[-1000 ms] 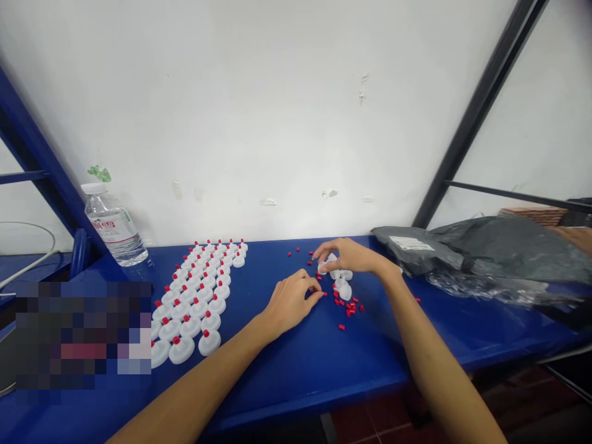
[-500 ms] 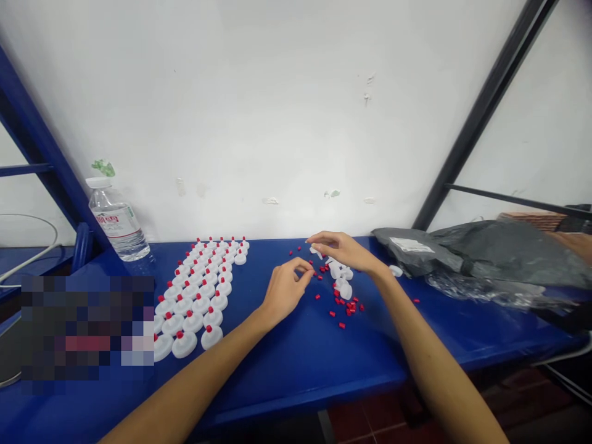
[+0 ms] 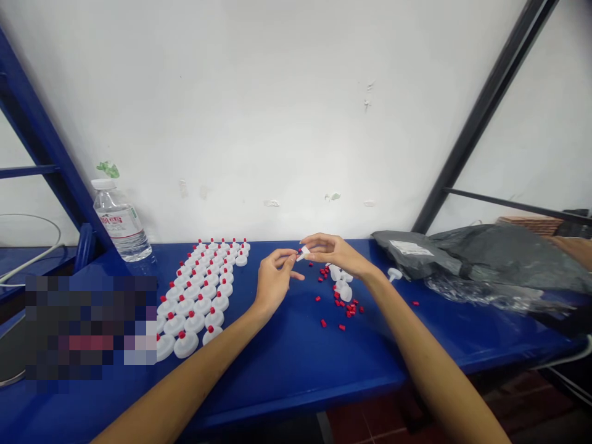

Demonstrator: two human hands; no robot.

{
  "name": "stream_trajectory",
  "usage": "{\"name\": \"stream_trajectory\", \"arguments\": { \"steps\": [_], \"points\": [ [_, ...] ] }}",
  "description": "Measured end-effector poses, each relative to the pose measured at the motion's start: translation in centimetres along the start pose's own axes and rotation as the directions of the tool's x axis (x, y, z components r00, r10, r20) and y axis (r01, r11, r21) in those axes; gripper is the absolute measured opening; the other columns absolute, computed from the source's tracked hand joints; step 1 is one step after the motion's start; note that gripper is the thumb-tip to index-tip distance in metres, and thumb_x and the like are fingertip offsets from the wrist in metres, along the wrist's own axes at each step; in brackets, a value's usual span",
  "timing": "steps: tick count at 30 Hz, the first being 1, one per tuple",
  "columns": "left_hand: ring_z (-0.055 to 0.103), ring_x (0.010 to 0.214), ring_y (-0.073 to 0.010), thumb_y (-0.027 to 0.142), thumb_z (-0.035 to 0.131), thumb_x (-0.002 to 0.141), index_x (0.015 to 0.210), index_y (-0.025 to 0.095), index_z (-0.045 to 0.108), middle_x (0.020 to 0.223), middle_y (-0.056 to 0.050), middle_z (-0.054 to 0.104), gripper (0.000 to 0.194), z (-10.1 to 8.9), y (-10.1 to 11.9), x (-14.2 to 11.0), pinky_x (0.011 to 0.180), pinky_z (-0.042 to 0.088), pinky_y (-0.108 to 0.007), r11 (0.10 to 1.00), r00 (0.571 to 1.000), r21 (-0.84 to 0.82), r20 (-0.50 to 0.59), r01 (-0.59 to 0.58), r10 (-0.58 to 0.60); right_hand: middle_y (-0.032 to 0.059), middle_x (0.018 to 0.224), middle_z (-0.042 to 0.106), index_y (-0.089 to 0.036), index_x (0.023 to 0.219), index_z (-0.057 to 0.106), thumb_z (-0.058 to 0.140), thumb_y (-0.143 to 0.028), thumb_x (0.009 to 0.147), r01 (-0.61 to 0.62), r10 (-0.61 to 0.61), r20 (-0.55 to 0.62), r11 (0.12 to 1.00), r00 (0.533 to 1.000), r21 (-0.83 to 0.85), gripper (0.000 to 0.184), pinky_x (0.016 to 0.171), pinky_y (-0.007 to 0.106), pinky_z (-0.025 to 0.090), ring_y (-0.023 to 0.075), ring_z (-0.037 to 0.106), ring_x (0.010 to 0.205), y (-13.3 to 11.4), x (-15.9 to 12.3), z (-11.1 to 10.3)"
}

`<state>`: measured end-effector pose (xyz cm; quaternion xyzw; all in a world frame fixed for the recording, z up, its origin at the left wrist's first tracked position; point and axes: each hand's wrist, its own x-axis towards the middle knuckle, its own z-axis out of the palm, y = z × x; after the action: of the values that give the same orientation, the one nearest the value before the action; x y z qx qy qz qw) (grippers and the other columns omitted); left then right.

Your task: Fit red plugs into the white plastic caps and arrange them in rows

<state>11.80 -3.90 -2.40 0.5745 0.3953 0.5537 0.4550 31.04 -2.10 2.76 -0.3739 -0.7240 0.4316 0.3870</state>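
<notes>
My right hand (image 3: 333,254) pinches a white spouted lid (image 3: 304,253) between thumb and fingers, its narrow tip towards the left. Just beside that tip, my left hand (image 3: 275,275) has thumb and index finger closed on what looks like a small red cap, mostly hidden by the fingertips. Below the right hand lie loose white lids (image 3: 343,290) and several scattered red caps (image 3: 351,307). To the left, white lids topped with red caps (image 3: 186,344) stand upright in slanting rows on the blue table (image 3: 277,370).
A water bottle (image 3: 121,225) stands at the back left, near a pixelated dark patch (image 3: 87,333). Grey plastic bags (image 3: 499,256) lie on the right, with one white lid (image 3: 394,274) in front. Dark metal posts (image 3: 476,123) rise beside the wall.
My right hand has lifted a white lid and moved slightly left. My left hand has shifted up and left from the loose caps, and both hands' fingertips now meet closely.
</notes>
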Motion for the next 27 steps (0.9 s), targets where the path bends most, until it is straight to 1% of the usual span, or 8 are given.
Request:
{"name": "stream_trajectory", "arguments": {
  "steps": [3,7,11,16,20,23,27],
  "points": [
    [0.074,0.06,-0.0172,0.041,0.062,0.089,0.109,0.015,0.061,0.104,-0.012,0.075,0.033,-0.1,0.2,0.1,0.034,0.034,-0.015,1.0,1.0,-0.01,-0.019,0.008,-0.009,0.0074,0.117,0.071,-0.021,0.117,0.069,0.077,-0.038,0.078,0.001,-0.001,-0.035,1.0,0.999,0.008,0.043,0.089,0.034,0.051,0.022,0.068,0.105,0.0,0.0,0.2],
    [0.074,0.06,-0.0169,0.041,0.062,0.089,0.109,0.015,0.061,0.105,-0.012,0.075,0.033,-0.3,0.5,0.2,0.034,0.033,-0.014,1.0,0.999,-0.017,-0.036,-0.001,0.0,0.0074,0.112,0.073,-0.02,0.116,0.07,0.077,-0.039,0.079,-0.019,0.019,-0.063,1.0,0.998,-0.005,0.042,0.088,0.033,0.051,0.0227,0.068,0.104,0.0,0.0,0.3],
    [0.073,0.059,-0.0175,0.042,0.064,0.088,0.108,0.014,0.062,0.103,-0.012,0.075,0.035,-0.3,0.6,0.1,0.034,0.033,-0.014,0.999,1.0,-0.027,-0.02,-0.022,0.021,0.0077,0.113,0.073,-0.02,0.114,0.071,0.079,-0.042,0.077,0.017,-0.016,-0.071,1.0,0.997,0.018,0.043,0.088,0.034,0.051,0.0235,0.069,0.103,0.5,0.3,0.3],
    [0.073,0.059,-0.0184,0.045,0.067,0.086,0.107,0.013,0.065,0.102,-0.013,0.075,0.038,-0.3,0.8,-0.2,0.036,0.034,-0.015,0.996,0.998,-0.064,0.003,-0.059,0.059,0.0081,0.109,0.076,-0.02,0.112,0.074,0.081,-0.043,0.076,0.026,-0.02,-0.048,0.994,0.999,0.109,0.043,0.095,0.038,0.05,0.0242,0.07,0.103,1.3,0.6,0.1],
    [0.073,0.061,-0.0175,0.046,0.07,0.084,0.103,0.013,0.072,0.106,-0.013,0.075,0.037,-0.4,1.1,-0.2,0.037,0.034,-0.016,0.994,0.995,-0.056,-0.005,-0.096,0.096,0.0081,0.108,0.076,-0.021,0.11,0.076,0.082,-0.041,0.075,0.01,-0.006,-0.024,0.988,1.0,0.154,0.041,0.094,0.037,0.051,0.0235,0.07,0.102,1.7,0.6,-0.2],
    [0.072,0.06,-0.0171,0.045,0.072,0.082,0.1,0.014,0.076,0.098,-0.012,0.076,0.036,-0.6,1.2,-0.2,0.038,0.035,-0.017,0.994,0.996,-0.053,0.019,-0.091,0.092,0.0079,0.107,0.077,-0.021,0.108,0.077,0.083,-0.039,0.074,-0.003,0.005,-0.009,0.984,1.0,0.18,0.039,0.093,0.037,0.051,0.0228,0.07,0.101,1.7,0.4,-0.6],
    [0.069,0.056,-0.0166,0.045,0.074,0.081,0.099,0.014,0.078,0.077,-0.01,0.076,0.036,-0.8,1.1,-0.2,0.04,0.036,-0.019,0.996,0.996,-0.041,0.032,-0.084,0.086,0.0077,0.106,0.077,-0.021,0.106,0.079,0.085,-0.036,0.072,-0.022,0.023,-0.001,0.982,1.0,0.185,0.038,0.092,0.036,0.05,0.0219,0.071,0.098,1.6,0.2,-0.9]
  ]
}}
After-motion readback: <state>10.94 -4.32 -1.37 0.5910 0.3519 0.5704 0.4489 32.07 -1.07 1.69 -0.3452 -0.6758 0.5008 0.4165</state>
